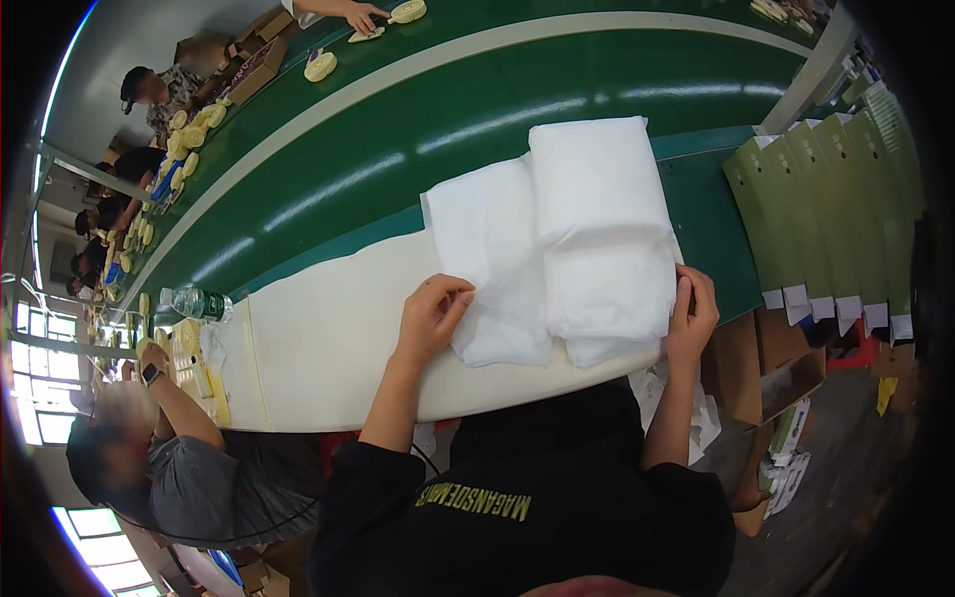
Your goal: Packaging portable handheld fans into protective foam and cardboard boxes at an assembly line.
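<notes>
Two piles of thin, soft white sheets or bags lie before me on a pale work surface; I cannot tell which they are. The lower left pile [482, 224] is partly covered by the taller right stack [602, 189], which is folded over in its middle. My left hand [433, 313] is closed in a pinch at the left pile's near left edge, on a thin sheet. My right hand [692, 313] rests at the right stack's side, fingers bent around its edge. The fingertips there are partly hidden.
A green conveyor belt [348, 149] curves past beyond the work surface [338, 328]. Olive-green boxes [821, 199] stand in a row at right, above an open carton [766, 363]. At left are a plastic bottle [196, 303] and a co-worker [199, 468]; more people line the belt.
</notes>
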A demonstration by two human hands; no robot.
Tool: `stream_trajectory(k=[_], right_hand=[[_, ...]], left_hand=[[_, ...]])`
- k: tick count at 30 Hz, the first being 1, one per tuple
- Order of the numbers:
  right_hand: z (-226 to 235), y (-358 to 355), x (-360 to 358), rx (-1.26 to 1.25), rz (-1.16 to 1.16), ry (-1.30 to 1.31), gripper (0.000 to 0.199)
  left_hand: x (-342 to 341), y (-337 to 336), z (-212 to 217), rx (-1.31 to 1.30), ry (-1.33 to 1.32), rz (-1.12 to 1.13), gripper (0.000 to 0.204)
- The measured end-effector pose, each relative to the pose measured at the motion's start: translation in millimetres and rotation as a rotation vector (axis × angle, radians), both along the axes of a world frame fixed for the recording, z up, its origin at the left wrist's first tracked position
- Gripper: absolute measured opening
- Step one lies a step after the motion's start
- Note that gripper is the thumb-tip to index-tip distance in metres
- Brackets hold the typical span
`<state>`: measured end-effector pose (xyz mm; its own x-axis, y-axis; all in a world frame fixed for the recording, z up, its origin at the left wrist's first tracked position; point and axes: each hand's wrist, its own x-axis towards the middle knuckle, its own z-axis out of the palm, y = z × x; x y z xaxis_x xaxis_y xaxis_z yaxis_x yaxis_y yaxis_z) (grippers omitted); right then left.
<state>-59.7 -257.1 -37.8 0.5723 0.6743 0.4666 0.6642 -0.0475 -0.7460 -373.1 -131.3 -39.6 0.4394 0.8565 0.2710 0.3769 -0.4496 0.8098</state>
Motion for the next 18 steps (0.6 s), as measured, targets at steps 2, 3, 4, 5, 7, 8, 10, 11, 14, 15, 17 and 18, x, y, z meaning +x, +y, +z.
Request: stream_trajectory(k=[2,3,4,5,7,8,10,11,14,15,17,18], right_hand=[[1.6,3.5,-3.8,0.022,0.0,-0.006,0.017],[-1.2,3.1,-2.7,0.027,-0.011,-0.011,0.016],[-1.2,3.2,-2.7,0.03,-0.009,-0.013,0.016],[-2.3,2.8,-2.8,0.03,-0.003,-0.001,0.016],[-2.9,2.3,-2.9,-0.016,-0.012,-0.002,0.017],[-4.3,-1.8,-1.7,-0.025,-0.015,-0.012,0.017],[-6.4,-3.0,-0.3,-0.003,-0.016,-0.007,0.017],[-8.9,-3.6,0.7,0.006,-0.021,-0.004,0.017],[-1.2,1.1,-4.0,0.015,0.0,-0.007,0.017],[-2.7,1.0,-1.9,0.014,-0.005,-0.004,0.016],[-6.1,-0.4,0.4,0.007,-0.021,-0.018,0.016],[-4.5,0.4,-0.6,0.011,-0.013,-0.016,0.017]], left_hand=[[-3.8,4.0,5.5,0.031,-0.07,0.019,0.007],[-1.5,6.2,13.8,0.072,-0.167,0.019,0.007],[-1.6,5.7,28.7,0.118,-0.259,0.027,0.008],[-2.3,3.0,44.7,0.151,-0.333,0.004,0.008],[0.2,7.8,73.1,0.195,-0.507,-0.081,0.011],[3.7,4.3,91.2,0.246,-0.59,-0.139,0.014],[13.0,-8.7,128.8,0.324,-0.779,-0.24,0.021],[15.7,-10.9,141.2,0.419,-0.775,-0.302,0.022],[8.8,-21.4,165.8,0.572,-0.917,-0.38,0.019],[8.7,-25.4,167.1,0.566,-0.938,-0.38,0.019],[7.6,-33.4,168.4,0.427,-0.982,-0.382,0.022],[8.8,-36.2,170.6,0.429,-1.004,-0.37,0.022]])
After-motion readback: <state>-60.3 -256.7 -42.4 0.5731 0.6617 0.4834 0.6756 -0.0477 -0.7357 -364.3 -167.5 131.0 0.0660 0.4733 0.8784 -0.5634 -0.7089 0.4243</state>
